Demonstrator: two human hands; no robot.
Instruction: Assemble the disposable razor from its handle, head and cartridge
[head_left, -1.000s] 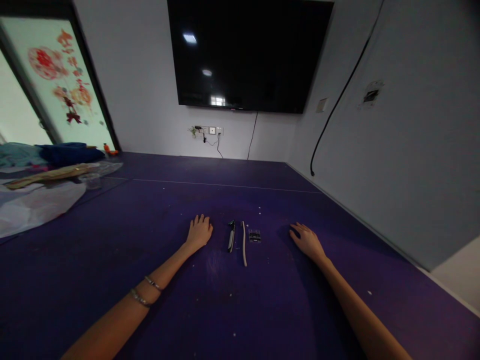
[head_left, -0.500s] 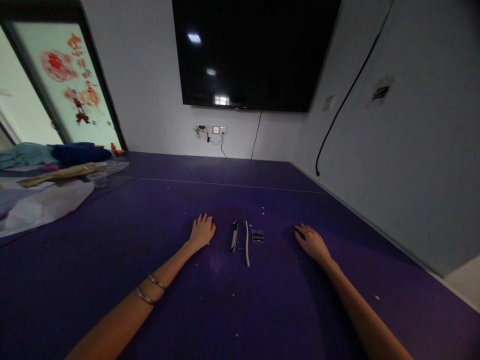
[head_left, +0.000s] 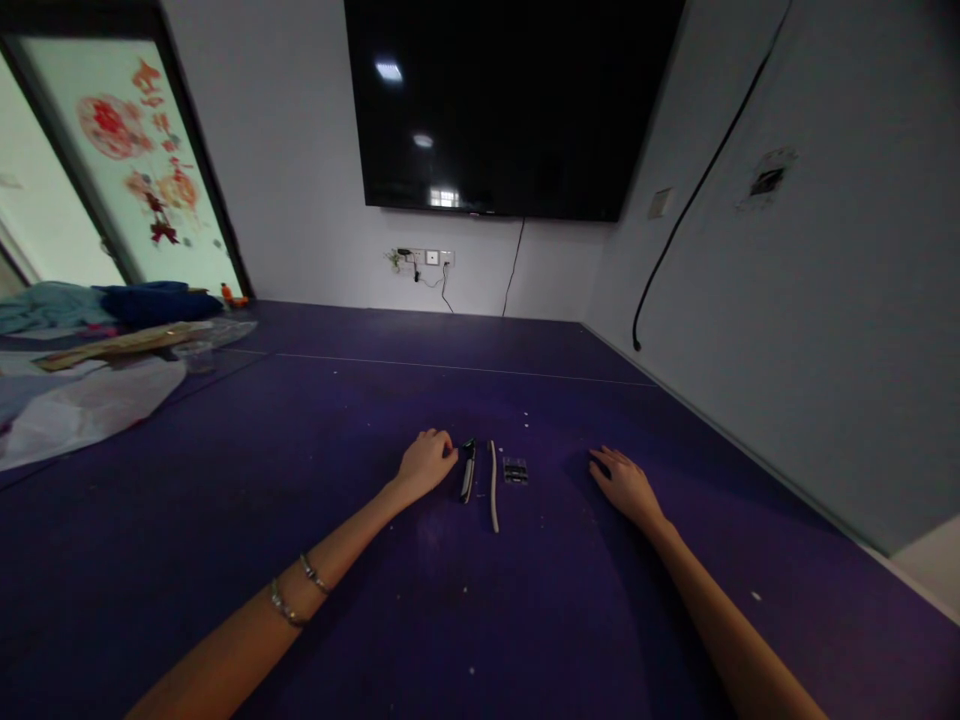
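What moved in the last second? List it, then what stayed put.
The left hand slid right across the purple mat and now reaches the black tool, fingers curled beside it; whether it grips yet is unclear. The right hand stayed flat on the mat. The pale strip and the small dark block lie unmoved.

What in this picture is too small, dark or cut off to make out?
- Head view: small dark tool by the left hand; too small and dim to identify.
- Tiny dark block: details too small.
- Left fingertips: contact with the tool unclear.
- Television: top cut off by the frame.
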